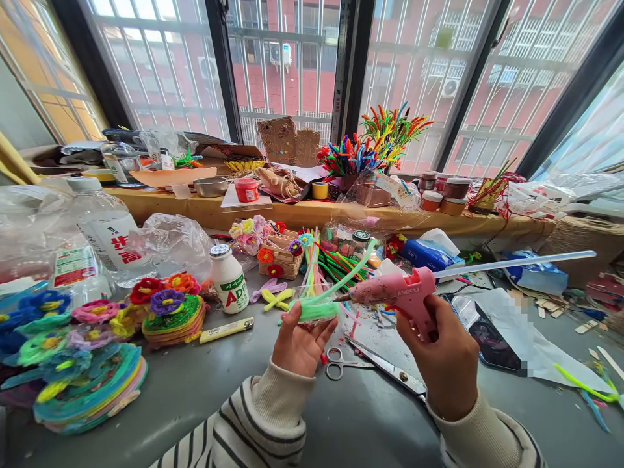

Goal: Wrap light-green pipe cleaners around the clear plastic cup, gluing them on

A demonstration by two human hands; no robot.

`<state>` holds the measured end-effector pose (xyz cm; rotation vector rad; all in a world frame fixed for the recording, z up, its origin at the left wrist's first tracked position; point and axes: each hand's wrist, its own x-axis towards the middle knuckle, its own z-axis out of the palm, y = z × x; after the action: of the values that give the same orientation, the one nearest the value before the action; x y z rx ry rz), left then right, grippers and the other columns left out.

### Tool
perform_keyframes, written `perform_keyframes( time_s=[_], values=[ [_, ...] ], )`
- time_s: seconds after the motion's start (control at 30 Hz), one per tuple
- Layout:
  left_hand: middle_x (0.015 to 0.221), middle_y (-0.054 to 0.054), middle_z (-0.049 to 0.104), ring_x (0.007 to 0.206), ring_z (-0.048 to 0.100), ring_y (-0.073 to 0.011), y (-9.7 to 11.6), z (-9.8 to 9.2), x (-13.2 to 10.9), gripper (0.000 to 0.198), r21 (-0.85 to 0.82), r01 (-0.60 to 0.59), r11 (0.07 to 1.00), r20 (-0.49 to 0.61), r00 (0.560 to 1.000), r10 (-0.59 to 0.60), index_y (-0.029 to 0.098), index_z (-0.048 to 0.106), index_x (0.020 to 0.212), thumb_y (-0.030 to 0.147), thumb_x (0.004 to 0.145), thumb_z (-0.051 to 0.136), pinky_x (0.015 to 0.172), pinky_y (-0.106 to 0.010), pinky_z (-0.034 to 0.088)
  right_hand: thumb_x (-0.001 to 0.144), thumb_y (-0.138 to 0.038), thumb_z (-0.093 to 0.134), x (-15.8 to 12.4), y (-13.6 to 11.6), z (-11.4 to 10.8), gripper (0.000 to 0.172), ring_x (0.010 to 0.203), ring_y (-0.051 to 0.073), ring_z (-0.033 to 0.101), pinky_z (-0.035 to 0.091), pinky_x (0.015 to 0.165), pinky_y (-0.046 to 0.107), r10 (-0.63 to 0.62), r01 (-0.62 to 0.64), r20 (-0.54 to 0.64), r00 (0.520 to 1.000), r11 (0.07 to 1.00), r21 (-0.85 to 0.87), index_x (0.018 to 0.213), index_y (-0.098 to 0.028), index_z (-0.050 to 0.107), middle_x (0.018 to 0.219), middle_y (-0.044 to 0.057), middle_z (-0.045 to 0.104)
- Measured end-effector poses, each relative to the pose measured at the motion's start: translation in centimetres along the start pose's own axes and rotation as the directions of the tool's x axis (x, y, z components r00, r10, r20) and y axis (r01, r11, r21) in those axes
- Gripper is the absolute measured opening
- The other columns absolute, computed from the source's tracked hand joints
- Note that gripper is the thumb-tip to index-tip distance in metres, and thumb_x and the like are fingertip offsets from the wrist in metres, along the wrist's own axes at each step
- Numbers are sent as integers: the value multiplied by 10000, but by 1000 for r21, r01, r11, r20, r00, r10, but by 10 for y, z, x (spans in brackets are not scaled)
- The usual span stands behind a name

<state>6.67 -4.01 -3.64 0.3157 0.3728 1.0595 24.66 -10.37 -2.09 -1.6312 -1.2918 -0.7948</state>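
My left hand [299, 341] is closed on a coiled green pipe-cleaner disc [314, 311], held up edge-on, with a loose green stem [351, 272] rising from it to the right. My right hand [441, 354] grips a pink hot glue gun [404, 292] by its handle. A long clear glue stick [517, 262] pokes out of the gun's back. The gun's nozzle points left and touches or nearly touches the disc's right edge. Both hands are above the grey table [205, 383].
Scissors [375, 365] lie under my hands. Finished pipe-cleaner flower coils [173, 312] and stacked discs [82, 390] sit left, beside a small white bottle [229, 279], a lighter [227, 330] and a water bottle [104, 227]. A phone [480, 331] and paper lie right. Cluttered shelf behind.
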Motion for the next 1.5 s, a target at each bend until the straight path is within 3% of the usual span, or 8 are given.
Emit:
perform_keyframes(
  time_s=[0.33, 0.63, 0.9, 1.5],
  values=[
    [878, -100, 687, 832, 637, -230, -3, 2, 1, 294, -18, -1, 1000, 25, 1000, 1, 128, 619, 884, 329, 671, 602, 820, -361, 477, 748, -403, 512, 2, -3, -4, 350, 411, 106, 508, 417, 404, 215, -24, 24, -29, 999, 1000, -4, 869, -78, 562, 629, 59, 623],
    [981, -105, 662, 943, 601, -243, 2, 4, -5, 320, -39, 76, 996, 129, 989, -70, 124, 604, 956, 325, 710, 565, 903, -360, 425, 747, -376, 513, 6, -6, -9, 304, 406, 104, 517, 431, 404, 209, -9, 10, -39, 999, 1000, 26, 851, -94, 564, 621, 53, 623],
    [1036, -98, 648, 1008, 570, -239, 5, 1, -6, 317, -32, 103, 994, 261, 961, -91, 133, 618, 975, 332, 760, 498, 954, -353, 382, 761, -362, 500, 6, -7, -10, 303, 391, 90, 510, 432, 395, 190, -11, 14, -48, 999, 998, 55, 845, -76, 557, 600, 51, 612],
    [1087, -105, 624, 1050, 540, -236, 6, 1, -7, 382, -24, 145, 989, 410, 904, -123, 134, 605, 1035, 371, 765, 473, 960, -323, 366, 750, -368, 510, 5, -10, -16, 273, 411, 110, 525, 440, 395, 223, 12, -10, -53, 999, 999, 44, 851, -118, 549, 610, 42, 624]
  ],
)
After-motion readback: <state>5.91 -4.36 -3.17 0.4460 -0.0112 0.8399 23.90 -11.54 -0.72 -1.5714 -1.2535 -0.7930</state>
